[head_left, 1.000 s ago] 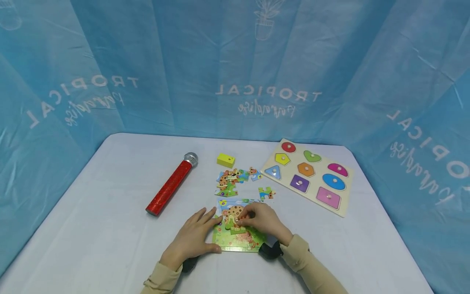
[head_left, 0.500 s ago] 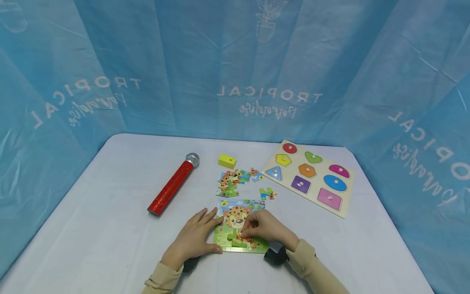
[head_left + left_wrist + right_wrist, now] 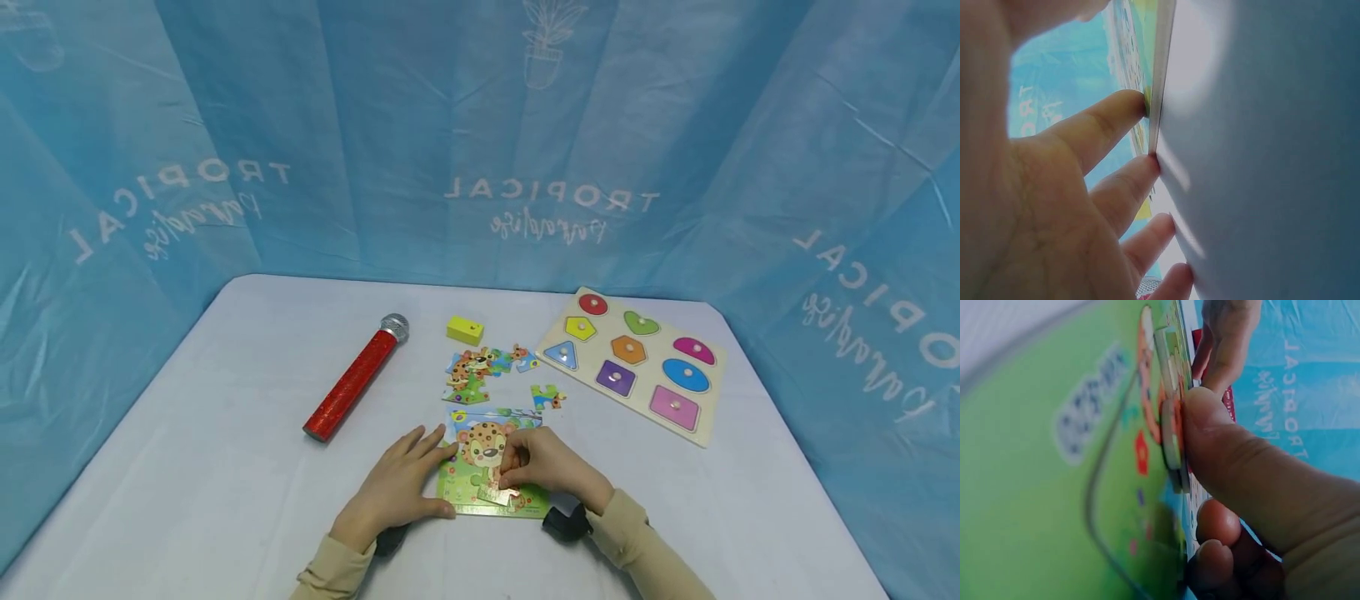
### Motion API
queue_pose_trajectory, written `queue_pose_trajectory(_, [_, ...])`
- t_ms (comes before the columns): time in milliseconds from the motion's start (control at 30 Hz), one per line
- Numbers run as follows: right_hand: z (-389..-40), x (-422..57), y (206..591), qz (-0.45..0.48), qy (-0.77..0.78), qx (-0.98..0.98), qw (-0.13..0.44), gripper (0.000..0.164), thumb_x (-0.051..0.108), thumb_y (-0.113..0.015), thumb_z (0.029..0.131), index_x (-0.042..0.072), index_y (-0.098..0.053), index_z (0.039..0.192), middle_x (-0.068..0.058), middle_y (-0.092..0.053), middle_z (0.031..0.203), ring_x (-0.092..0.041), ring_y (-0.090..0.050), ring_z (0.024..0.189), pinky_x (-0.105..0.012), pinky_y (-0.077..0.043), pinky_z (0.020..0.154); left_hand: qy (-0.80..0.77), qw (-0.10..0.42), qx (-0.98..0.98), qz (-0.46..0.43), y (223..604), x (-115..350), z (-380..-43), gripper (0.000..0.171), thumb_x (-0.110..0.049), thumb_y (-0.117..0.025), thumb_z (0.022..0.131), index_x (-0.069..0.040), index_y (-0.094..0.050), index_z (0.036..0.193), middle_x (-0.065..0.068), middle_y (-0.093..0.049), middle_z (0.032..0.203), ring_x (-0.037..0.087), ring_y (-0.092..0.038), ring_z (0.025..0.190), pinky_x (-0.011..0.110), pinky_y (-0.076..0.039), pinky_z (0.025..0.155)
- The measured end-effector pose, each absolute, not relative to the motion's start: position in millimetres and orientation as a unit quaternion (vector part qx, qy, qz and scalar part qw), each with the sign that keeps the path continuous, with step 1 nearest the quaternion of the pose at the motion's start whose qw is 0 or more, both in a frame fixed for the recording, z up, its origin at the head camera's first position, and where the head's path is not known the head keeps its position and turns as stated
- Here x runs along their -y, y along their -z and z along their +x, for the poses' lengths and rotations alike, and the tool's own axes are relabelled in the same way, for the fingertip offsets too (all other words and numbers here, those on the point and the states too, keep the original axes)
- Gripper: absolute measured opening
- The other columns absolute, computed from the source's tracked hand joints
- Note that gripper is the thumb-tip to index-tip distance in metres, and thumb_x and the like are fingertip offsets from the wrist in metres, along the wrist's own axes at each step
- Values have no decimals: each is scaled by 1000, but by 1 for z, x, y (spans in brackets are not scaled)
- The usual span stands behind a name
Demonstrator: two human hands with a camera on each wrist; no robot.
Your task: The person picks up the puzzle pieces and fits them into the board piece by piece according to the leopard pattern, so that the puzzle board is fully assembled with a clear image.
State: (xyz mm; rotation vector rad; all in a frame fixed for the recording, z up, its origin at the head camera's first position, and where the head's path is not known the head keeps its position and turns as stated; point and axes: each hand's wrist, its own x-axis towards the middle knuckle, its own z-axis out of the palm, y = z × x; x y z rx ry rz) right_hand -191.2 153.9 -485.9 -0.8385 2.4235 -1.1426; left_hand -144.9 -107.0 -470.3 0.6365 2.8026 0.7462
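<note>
A leopard jigsaw board (image 3: pixel 457 500) lies at the table's front. My left hand (image 3: pixel 397 487) is spread at its left side; in the left wrist view the fingertips (image 3: pixel 1132 103) reach the board's edge (image 3: pixel 1161 69). With thumb and curled fingers, my right hand (image 3: pixel 555 468) pinches a green and orange jigsaw piece (image 3: pixel 491 490) over the lower middle of the board. In the right wrist view the thumb (image 3: pixel 1229 444) presses on the piece (image 3: pixel 1171 425), which sits slightly raised off the printed surface. The right hand hides part of the leopard picture.
Beyond the board lie several joined jigsaw pieces (image 3: pixel 467 387) and a loose piece (image 3: pixel 547 397). A yellow block (image 3: pixel 465 330) stands behind them. A red microphone (image 3: pixel 352 383) lies to the left, and a wooden shape puzzle (image 3: pixel 630 362) to the right.
My right hand has shifted right and toward me across the board with the jigsaw piece, which has turned a little. The leopard's face now shows. My left hand stays at the board's edge.
</note>
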Motion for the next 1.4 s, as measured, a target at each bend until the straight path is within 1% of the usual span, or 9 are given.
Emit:
queue_pose_trajectory(100, [-191,-153,487,-292,404,-853,157,17,24,-80,78,16,-65,79,5,-61,68,1,-50,57,-18,-44,52,-251,86,-940,213,469,107,-145,85,-47,-83,67,-15,-52,140,13,-36,155,43,-27,144,58,-25,118])
queue_pose_trajectory(267, [-193,-151,489,-297,406,-851,152,15,27,-79,78,17,-72,87,7,-59,69,1,-47,56,-17,-42,52,-251,82,-940,216,467,109,-146,85,-47,-83,67,-14,-53,139,14,-37,155,43,-27,144,58,-25,118])
queue_pose_trajectory(600, [-194,-148,487,-330,380,-851,147,11,26,-77,80,21,-78,90,8,-73,85,4,-50,64,-15,-45,58,-247,84,-941,217,469,110,-146,85,-49,-82,67,-15,-52,140,13,-36,155,43,-27,144,59,-25,117])
queue_pose_trajectory(833, [-193,-148,489,-329,383,-850,151,11,23,-79,79,17,-75,88,7,-63,72,4,-47,60,-15,-43,53,-257,87,-939,211,469,110,-145,85,-47,-83,67,-15,-52,140,13,-35,156,43,-26,144,59,-23,118])
queue_pose_trajectory(1000, [-196,-154,487,-326,371,-850,183,23,23,-79,80,17,-71,101,8,-57,76,2,-45,63,-14,-42,57,-260,84,-939,211,471,110,-145,85,-48,-83,67,-15,-53,139,13,-36,156,43,-27,144,59,-24,118])
queue_pose_trajectory(1100, [-203,-164,483,-306,383,-852,184,29,22,-78,82,17,-69,109,5,-62,83,-2,-52,70,-17,-47,63,-258,82,-939,215,473,109,-145,86,-49,-82,67,-16,-52,140,14,-36,156,43,-27,144,59,-24,118])
queue_pose_trajectory(1233, [-219,-183,483,-220,420,-875,100,31,19,-74,86,14,-67,116,-3,-67,107,-13,-62,92,-27,-54,79,-259,81,-938,215,474,107,-146,86,-49,-82,67,-16,-52,140,14,-36,156,43,-27,144,58,-24,118])
queue_pose_trajectory(1300, [-227,-193,486,-176,423,-887,54,37,16,-72,87,14,-65,123,-6,-63,125,-20,-61,106,-35,-54,88,-259,82,-939,214,473,107,-146,86,-49,-82,66,-16,-52,140,13,-36,156,43,-26,144,58,-23,118])
queue_pose_trajectory(1400, [-234,-206,491,-152,414,-897,28,50,10,-70,87,13,-56,135,-11,-50,145,-30,-56,120,-47,-51,97,-258,86,-938,214,472,108,-145,86,-49,-82,66,-16,-52,140,13,-36,156,43,-26,144,58,-23,118])
